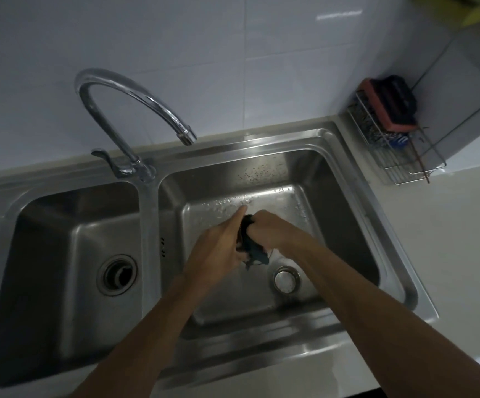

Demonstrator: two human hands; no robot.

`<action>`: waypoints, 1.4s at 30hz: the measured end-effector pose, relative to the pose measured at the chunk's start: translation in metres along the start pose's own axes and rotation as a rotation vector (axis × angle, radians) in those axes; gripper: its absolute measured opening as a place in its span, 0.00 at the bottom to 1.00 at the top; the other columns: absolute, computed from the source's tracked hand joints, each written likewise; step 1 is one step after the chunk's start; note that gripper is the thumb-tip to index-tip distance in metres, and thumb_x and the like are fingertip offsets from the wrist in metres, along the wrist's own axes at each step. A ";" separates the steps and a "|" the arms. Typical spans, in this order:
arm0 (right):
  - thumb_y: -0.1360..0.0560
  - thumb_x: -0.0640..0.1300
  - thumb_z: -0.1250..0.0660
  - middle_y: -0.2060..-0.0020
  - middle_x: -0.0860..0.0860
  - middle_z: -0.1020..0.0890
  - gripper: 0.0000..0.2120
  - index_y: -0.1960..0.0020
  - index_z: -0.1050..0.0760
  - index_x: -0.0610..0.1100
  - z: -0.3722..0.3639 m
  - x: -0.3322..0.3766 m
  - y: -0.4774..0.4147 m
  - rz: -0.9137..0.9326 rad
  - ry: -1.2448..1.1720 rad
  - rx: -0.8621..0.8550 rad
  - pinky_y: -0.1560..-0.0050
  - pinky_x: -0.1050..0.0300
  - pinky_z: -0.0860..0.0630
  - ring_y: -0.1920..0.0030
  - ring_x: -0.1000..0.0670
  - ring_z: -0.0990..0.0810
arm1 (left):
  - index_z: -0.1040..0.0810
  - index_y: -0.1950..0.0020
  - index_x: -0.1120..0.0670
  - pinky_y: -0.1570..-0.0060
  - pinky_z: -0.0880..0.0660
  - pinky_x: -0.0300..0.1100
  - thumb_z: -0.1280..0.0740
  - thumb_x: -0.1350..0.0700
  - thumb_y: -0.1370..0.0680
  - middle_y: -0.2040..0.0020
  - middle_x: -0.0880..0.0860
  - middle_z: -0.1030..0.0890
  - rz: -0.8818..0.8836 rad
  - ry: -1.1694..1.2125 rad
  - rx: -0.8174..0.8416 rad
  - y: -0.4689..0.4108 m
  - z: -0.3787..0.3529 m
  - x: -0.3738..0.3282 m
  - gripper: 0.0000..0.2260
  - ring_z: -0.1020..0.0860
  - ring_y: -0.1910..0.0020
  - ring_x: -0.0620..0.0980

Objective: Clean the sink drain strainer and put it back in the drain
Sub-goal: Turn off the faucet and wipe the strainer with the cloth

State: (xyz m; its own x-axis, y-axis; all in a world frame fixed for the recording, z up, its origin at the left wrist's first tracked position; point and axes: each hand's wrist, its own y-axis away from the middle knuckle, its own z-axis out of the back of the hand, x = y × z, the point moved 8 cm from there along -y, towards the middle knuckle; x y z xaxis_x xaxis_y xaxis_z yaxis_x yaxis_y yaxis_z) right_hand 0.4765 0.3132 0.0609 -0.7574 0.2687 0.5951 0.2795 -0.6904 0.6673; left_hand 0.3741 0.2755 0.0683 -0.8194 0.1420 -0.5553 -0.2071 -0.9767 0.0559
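Both the left hand point(218, 248) and right hand point(267, 228) are gripping a dark wet cloth point(251, 248) over the right basin of the stainless steel sink point(348, 196).

Counter point(448, 239): pale, smooth, running along a white tiled wall point(204, 53).
Sink point(345, 156): steel, double-basin, set into counter.
Left basin point(61, 225): open drain point(117, 275), no strainer seen in it.
Right basin point(299, 208): wet floor, droplets on back wall; drain point(286, 280) with pale round insert.
Tap point(124, 110): chrome gooseneck, mounted on sink rim behind divider, spout over right basin.
Rack point(399, 156): wire, on counter in right corner, holding a sponge point(388, 104).
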 end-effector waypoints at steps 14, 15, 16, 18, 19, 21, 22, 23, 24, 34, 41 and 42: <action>0.17 0.35 0.43 0.49 0.39 0.14 0.12 0.41 0.21 0.36 0.055 -0.086 0.027 -0.113 -1.020 -0.110 0.57 0.52 0.16 0.51 0.43 0.16 | 0.45 0.18 0.40 0.43 0.34 0.24 0.17 0.51 0.32 0.27 0.46 0.27 0.118 0.303 -0.053 0.004 -0.023 0.009 0.51 0.25 0.34 0.42; 0.16 0.35 0.43 0.47 0.38 0.14 0.13 0.39 0.22 0.36 0.060 -0.089 0.029 -0.112 -1.028 -0.116 0.58 0.52 0.15 0.51 0.43 0.15 | 0.45 0.18 0.40 0.42 0.33 0.26 0.17 0.51 0.32 0.26 0.47 0.28 0.125 0.309 -0.058 0.005 -0.026 0.008 0.51 0.26 0.34 0.42; 0.16 0.35 0.44 0.49 0.38 0.14 0.14 0.38 0.22 0.36 0.064 -0.093 0.031 -0.108 -1.038 -0.127 0.61 0.53 0.15 0.53 0.44 0.14 | 0.45 0.17 0.41 0.39 0.32 0.30 0.17 0.51 0.32 0.25 0.48 0.29 0.130 0.317 -0.066 0.005 -0.028 0.006 0.51 0.26 0.33 0.43; 0.16 0.34 0.45 0.56 0.40 0.13 0.14 0.40 0.22 0.35 0.073 -0.099 0.039 -0.082 -1.044 -0.133 0.66 0.57 0.18 0.61 0.46 0.13 | 0.44 0.18 0.42 0.37 0.30 0.37 0.18 0.50 0.31 0.23 0.47 0.32 0.145 0.345 -0.086 0.006 -0.031 0.001 0.49 0.27 0.32 0.43; 0.16 0.34 0.45 0.57 0.40 0.13 0.14 0.41 0.22 0.35 0.079 -0.102 0.044 -0.067 -1.037 -0.142 0.67 0.57 0.18 0.62 0.47 0.13 | 0.43 0.18 0.43 0.37 0.30 0.36 0.18 0.50 0.30 0.23 0.46 0.32 0.154 0.355 -0.099 0.006 -0.033 -0.002 0.48 0.28 0.32 0.41; 0.16 0.35 0.45 0.54 0.38 0.13 0.14 0.41 0.21 0.35 0.093 -0.111 0.054 -0.037 -1.025 -0.167 0.62 0.53 0.17 0.58 0.45 0.13 | 0.42 0.19 0.43 0.39 0.31 0.32 0.19 0.50 0.29 0.23 0.43 0.33 0.166 0.371 -0.110 0.005 -0.041 -0.010 0.46 0.29 0.35 0.37; 0.16 0.35 0.44 0.53 0.38 0.13 0.13 0.41 0.21 0.36 0.100 -0.117 0.059 -0.025 -1.022 -0.183 0.59 0.51 0.16 0.57 0.44 0.13 | 0.42 0.19 0.43 0.39 0.31 0.30 0.19 0.51 0.29 0.23 0.43 0.33 0.164 0.378 -0.109 0.004 -0.046 -0.015 0.45 0.30 0.35 0.35; 0.16 0.35 0.44 0.54 0.38 0.13 0.13 0.42 0.21 0.37 0.108 -0.123 0.064 -0.013 -1.023 -0.202 0.58 0.51 0.15 0.57 0.43 0.13 | 0.41 0.19 0.43 0.39 0.31 0.29 0.19 0.51 0.29 0.24 0.42 0.33 0.156 0.382 -0.108 0.002 -0.051 -0.021 0.45 0.30 0.35 0.35; 0.16 0.35 0.45 0.57 0.39 0.13 0.13 0.43 0.21 0.37 0.117 -0.129 0.070 -0.005 -1.017 -0.222 0.60 0.51 0.15 0.59 0.44 0.13 | 0.41 0.19 0.43 0.39 0.31 0.29 0.19 0.51 0.29 0.24 0.41 0.33 0.147 0.383 -0.104 0.000 -0.056 -0.027 0.44 0.30 0.35 0.34; 0.17 0.35 0.41 0.53 0.37 0.14 0.10 0.44 0.22 0.35 0.204 -0.217 0.128 -0.074 -0.832 -0.450 0.50 0.45 0.17 0.53 0.39 0.14 | 0.39 0.19 0.47 0.41 0.35 0.20 0.20 0.51 0.28 0.28 0.41 0.33 0.010 0.402 -0.068 -0.041 -0.103 -0.125 0.42 0.32 0.36 0.32; 0.18 0.45 0.36 0.51 0.40 0.20 0.14 0.41 0.25 0.34 0.258 -0.275 0.159 -0.282 -0.043 -0.766 0.56 0.55 0.29 0.54 0.41 0.24 | 0.38 0.20 0.45 0.44 0.33 0.20 0.19 0.52 0.28 0.28 0.44 0.30 -0.055 0.400 -0.067 -0.058 -0.124 -0.179 0.41 0.31 0.37 0.33; 0.18 0.45 0.36 0.50 0.38 0.20 0.14 0.41 0.25 0.33 0.257 -0.279 0.161 -0.312 0.015 -0.751 0.59 0.55 0.31 0.55 0.42 0.25 | 0.38 0.21 0.45 0.44 0.31 0.22 0.19 0.52 0.28 0.29 0.44 0.30 -0.058 0.401 -0.067 -0.058 -0.125 -0.182 0.41 0.31 0.37 0.34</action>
State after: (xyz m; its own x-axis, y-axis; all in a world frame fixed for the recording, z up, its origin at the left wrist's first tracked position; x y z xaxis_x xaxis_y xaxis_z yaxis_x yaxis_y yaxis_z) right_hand 0.8844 0.3001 0.1176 -0.7445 0.5177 0.4216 -0.4120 -0.8531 0.3201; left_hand 0.6021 0.2862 0.0624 -0.5315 0.1361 -0.8360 -0.2007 -0.9791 -0.0318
